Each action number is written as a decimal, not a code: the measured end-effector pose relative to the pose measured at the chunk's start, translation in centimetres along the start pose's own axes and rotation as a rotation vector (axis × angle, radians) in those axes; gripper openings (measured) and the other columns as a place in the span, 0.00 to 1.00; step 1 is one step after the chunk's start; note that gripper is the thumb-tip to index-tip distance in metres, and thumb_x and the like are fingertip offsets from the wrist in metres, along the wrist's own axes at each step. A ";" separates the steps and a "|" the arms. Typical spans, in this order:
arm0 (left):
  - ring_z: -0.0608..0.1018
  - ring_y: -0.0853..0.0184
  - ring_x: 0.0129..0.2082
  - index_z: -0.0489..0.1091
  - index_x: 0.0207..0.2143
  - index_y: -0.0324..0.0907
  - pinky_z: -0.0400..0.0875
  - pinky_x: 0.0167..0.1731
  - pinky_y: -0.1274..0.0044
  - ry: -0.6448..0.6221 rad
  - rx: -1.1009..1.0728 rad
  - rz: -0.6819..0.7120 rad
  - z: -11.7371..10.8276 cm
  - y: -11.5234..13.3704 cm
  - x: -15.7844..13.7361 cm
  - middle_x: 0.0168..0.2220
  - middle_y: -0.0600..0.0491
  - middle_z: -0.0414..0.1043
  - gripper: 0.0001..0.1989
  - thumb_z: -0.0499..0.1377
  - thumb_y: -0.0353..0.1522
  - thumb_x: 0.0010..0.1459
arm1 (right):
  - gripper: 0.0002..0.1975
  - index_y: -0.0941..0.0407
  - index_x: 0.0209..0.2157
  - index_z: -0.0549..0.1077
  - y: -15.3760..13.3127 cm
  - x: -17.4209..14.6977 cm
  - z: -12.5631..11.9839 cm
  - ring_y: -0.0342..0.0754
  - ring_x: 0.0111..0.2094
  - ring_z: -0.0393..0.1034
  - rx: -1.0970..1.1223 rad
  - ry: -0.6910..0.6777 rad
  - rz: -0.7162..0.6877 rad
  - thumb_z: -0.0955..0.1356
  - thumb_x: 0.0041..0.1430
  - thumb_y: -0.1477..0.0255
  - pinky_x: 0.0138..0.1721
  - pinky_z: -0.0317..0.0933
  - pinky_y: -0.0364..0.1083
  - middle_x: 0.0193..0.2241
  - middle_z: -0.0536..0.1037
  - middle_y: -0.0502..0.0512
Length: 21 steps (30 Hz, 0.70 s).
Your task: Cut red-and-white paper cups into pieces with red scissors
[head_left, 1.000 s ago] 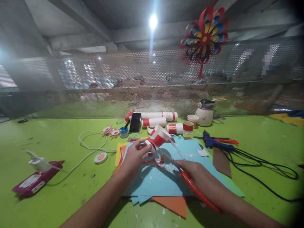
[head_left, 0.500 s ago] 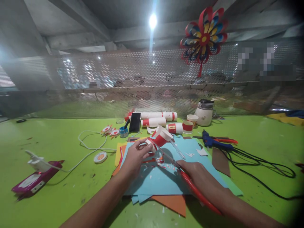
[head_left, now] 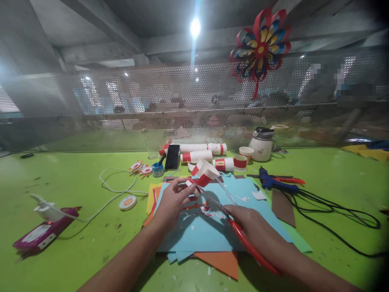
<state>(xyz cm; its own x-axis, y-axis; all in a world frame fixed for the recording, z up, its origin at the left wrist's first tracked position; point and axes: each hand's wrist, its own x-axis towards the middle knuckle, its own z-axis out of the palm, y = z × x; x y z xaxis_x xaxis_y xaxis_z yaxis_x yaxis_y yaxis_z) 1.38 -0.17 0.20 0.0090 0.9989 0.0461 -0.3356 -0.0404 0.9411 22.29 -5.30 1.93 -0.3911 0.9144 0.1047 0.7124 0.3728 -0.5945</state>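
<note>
Between the fingers and thumb of my left hand (head_left: 176, 198) is a red-and-white paper cup (head_left: 207, 173), cut so that a strip curls away from it. My right hand (head_left: 249, 223) is closed around red-handled scissors (head_left: 241, 235). Their blades point up and left and lie against the cut edge of the cup near my left fingertips. Just how far apart the blades are is hard to make out. Both hands are above light-blue paper sheets (head_left: 200, 237), where small red and white scraps (head_left: 209, 210) lie under the cup.
A blue glue gun (head_left: 276, 181) with a black cord lies to the right. Paper cups (head_left: 240, 163), a phone (head_left: 172, 157), a paint jar (head_left: 158, 169) and a jug (head_left: 261, 145) stand along the back. A purple power strip (head_left: 45, 233) with a white cable is on the left.
The cup has tilted and shifted very slightly to the left in my left hand. The scissors have moved a little with it, their handles slightly closer together.
</note>
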 end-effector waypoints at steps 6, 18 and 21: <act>0.79 0.61 0.33 0.67 0.38 0.40 0.75 0.36 0.66 -0.004 -0.010 -0.012 0.0 0.1 -0.1 0.33 0.48 0.75 0.18 0.68 0.34 0.45 | 0.14 0.53 0.33 0.74 0.1 -0.2 0.0 0.53 0.33 0.72 0.011 0.013 0.021 0.58 0.60 0.74 0.36 0.62 0.48 0.29 0.79 0.53; 0.79 0.63 0.33 0.69 0.37 0.39 0.75 0.37 0.68 -0.013 -0.013 0.004 0.0 0.1 0.1 0.33 0.48 0.75 0.17 0.68 0.34 0.45 | 0.13 0.53 0.32 0.73 0.3 -0.1 0.0 0.52 0.33 0.72 0.007 -0.001 0.051 0.59 0.59 0.75 0.36 0.61 0.47 0.30 0.80 0.53; 0.78 0.64 0.31 0.69 0.36 0.39 0.75 0.35 0.69 0.009 -0.027 -0.005 0.0 0.1 0.2 0.32 0.48 0.75 0.18 0.69 0.34 0.43 | 0.11 0.53 0.31 0.73 0.4 -0.1 0.2 0.52 0.33 0.73 0.001 -0.004 0.053 0.59 0.58 0.75 0.35 0.60 0.46 0.30 0.80 0.54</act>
<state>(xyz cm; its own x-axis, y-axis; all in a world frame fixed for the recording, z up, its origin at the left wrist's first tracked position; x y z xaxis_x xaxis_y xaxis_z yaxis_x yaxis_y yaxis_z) 1.36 -0.02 0.26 0.0028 0.9993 0.0381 -0.3606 -0.0345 0.9321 22.48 -5.32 1.55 -0.3553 0.9322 0.0698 0.7316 0.3238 -0.6000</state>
